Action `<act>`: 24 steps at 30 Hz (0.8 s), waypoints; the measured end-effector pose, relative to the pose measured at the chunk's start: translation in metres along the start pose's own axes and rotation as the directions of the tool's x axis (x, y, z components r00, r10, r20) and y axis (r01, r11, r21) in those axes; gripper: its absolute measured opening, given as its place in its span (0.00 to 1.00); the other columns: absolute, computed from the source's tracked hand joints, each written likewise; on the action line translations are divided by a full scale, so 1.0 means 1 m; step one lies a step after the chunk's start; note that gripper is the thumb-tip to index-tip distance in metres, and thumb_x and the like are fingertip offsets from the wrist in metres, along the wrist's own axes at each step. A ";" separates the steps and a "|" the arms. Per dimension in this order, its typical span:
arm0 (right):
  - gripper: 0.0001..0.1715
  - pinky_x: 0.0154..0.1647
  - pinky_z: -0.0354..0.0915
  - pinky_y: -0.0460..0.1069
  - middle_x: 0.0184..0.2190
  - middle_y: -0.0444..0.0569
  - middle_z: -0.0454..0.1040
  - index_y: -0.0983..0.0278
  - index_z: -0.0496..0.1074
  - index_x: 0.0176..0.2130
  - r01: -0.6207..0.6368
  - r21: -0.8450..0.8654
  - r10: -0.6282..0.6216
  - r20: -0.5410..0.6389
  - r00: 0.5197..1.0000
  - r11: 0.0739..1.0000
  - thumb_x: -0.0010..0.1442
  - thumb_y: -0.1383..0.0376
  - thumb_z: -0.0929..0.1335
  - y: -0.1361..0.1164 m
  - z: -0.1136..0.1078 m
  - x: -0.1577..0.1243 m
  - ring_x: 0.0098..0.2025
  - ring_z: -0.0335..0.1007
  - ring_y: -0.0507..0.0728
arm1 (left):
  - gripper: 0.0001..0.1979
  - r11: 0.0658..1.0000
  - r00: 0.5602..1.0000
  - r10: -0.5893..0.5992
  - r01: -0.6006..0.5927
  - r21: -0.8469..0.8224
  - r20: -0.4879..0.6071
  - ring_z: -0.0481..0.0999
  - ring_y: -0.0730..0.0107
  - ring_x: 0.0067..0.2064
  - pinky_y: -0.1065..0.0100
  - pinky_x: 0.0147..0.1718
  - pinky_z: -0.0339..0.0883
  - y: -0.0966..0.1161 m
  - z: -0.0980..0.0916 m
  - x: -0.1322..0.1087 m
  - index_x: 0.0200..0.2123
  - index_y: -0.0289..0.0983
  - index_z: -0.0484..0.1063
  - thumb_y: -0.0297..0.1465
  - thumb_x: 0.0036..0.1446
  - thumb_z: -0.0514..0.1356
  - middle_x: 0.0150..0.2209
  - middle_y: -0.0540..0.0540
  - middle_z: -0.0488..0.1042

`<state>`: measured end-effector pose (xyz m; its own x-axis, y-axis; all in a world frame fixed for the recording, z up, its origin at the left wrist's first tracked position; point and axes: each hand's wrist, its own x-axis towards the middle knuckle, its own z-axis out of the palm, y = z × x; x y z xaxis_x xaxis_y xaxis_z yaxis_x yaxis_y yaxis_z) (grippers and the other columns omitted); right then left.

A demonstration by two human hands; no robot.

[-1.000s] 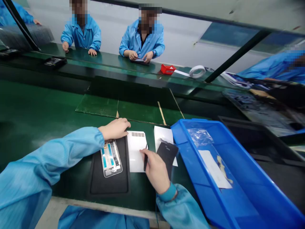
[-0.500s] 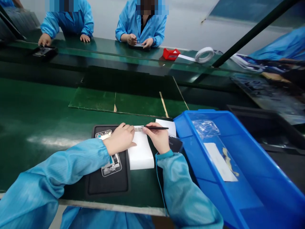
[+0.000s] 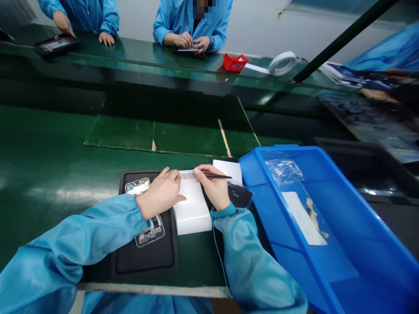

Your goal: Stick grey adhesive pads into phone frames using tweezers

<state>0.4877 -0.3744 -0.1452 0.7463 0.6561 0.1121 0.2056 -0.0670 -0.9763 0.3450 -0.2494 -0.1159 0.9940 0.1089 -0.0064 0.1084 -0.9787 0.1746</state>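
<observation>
Left hand [image 3: 163, 192] lies loosely spread at the curled paper [image 3: 193, 205]; right hand [image 3: 214, 186] pinches tweezers [image 3: 216, 175]; weak pressure could let the paper slip

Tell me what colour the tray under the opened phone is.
The tray is black; it shows best in the head view.

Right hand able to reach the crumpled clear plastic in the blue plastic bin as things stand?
Probably yes: the blue plastic bin is open-topped beside the right hand, and nothing covers the crumpled clear plastic. The bin's side wall stands between, though, and the hand holds a slim black tool.
</observation>
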 end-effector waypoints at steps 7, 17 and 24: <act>0.15 0.37 0.70 0.51 0.32 0.44 0.74 0.60 0.71 0.36 -0.079 0.070 0.074 0.070 0.995 0.994 0.53 0.58 0.76 0.008 0.004 0.000 0.33 0.74 0.56 | 0.25 1.000 0.999 0.015 -0.015 -0.025 -0.035 0.73 0.55 0.49 0.54 0.63 0.55 -0.002 0.003 -0.002 0.46 0.28 0.73 0.44 0.55 0.67 0.44 0.39 0.74; 0.17 0.42 0.74 0.55 0.33 0.48 0.79 0.61 0.74 0.34 -0.022 -0.089 0.027 0.055 0.998 0.996 0.50 0.54 0.77 0.004 0.007 -0.002 0.36 0.78 0.60 | 0.27 0.999 0.998 0.038 -0.039 -0.033 -0.054 0.72 0.54 0.51 0.54 0.63 0.54 -0.003 0.005 -0.001 0.48 0.27 0.73 0.44 0.55 0.66 0.46 0.37 0.74; 0.18 0.42 0.74 0.56 0.33 0.49 0.80 0.61 0.76 0.33 -0.021 -0.102 0.023 0.022 0.999 0.995 0.49 0.54 0.78 0.012 0.007 -0.001 0.36 0.78 0.61 | 0.25 0.999 0.998 0.033 -0.034 -0.014 -0.059 0.73 0.55 0.50 0.55 0.63 0.56 -0.002 0.004 -0.002 0.47 0.28 0.73 0.44 0.55 0.66 0.45 0.37 0.75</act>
<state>0.4850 -0.3703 -0.1581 0.7365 0.6711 0.0854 0.2534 -0.1565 -0.9546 0.3428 -0.2486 -0.1204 0.9946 0.0865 0.0578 0.0742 -0.9793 0.1885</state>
